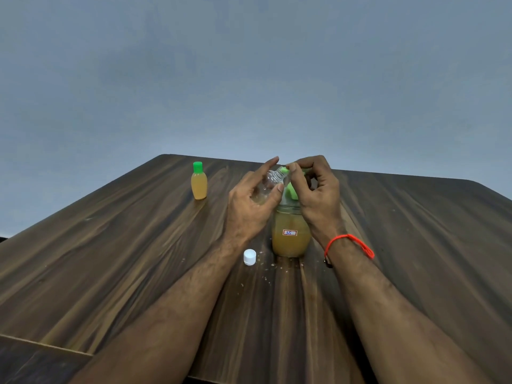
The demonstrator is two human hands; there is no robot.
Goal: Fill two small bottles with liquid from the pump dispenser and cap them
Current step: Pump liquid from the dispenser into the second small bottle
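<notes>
- Left hand [250, 202] grips a clear small bottle [273, 180], tilted, its mouth held up against the green pump nozzle [284, 170]; only a little liquid shows at the bottle's base.
- Right hand [315, 189] sits on the pump head [292, 192], fingers curled over it, thumb and forefinger at the nozzle tip beside the bottle's mouth.
- Dispenser [291, 234] stands on the table [110, 245] under both hands, holding yellow liquid and wearing a label marked 35.
- First bottle [199, 185] stands well apart to the left, full and closed with a green cap.
- White cap [249, 257] lies on the table just left of the dispenser's base, small crumbs or drops scattered near it.
- Step in hand, as I judge it: filling the second bottle, barely started.
- Next move calls for steady pressing on the pump while the mouth stays lined up under the nozzle; a slip would likely spill. Then the white cap goes on.
</notes>
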